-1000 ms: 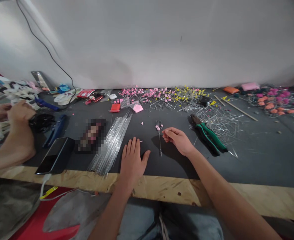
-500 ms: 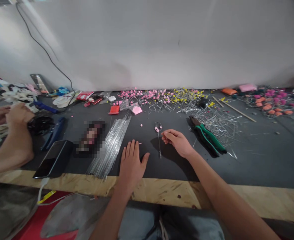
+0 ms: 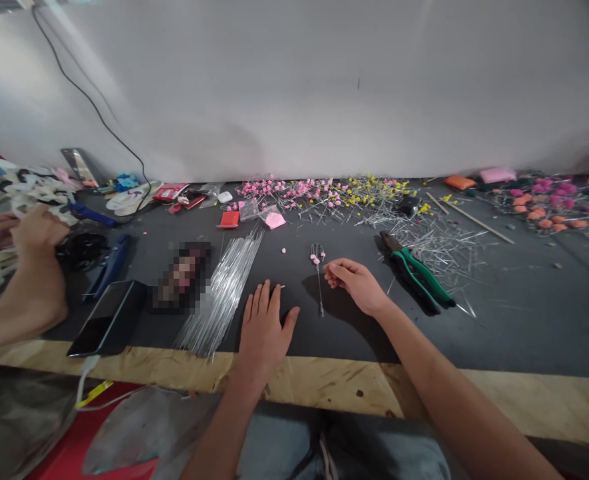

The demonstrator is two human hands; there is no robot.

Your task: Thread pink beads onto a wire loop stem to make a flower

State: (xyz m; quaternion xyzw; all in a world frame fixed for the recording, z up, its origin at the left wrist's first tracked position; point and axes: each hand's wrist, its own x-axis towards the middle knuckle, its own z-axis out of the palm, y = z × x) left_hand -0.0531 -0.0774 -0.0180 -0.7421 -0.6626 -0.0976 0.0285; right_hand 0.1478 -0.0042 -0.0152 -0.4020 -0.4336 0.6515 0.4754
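On dark tabletop (image 3: pixel 524 327), left grip (image 3: pixel 265 319) flat, right grip (image 3: pixel 353 283) curled.

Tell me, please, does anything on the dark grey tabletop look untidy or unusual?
Yes, the thin silver wires beside the green-handled metal pliers look messy: they lie scattered, crossing in many directions, whereas the straight silver wire bundle beside the wearer's left hand lies nearly parallel.

From our single head-worn view we look forward and down over the dark tabletop (image 3: pixel 514 327); our left hand (image 3: pixel 265 320) and right hand (image 3: pixel 353 284) sit near, below centre; beyond them the grey wall (image 3: pixel 294 87) fills the upper part.
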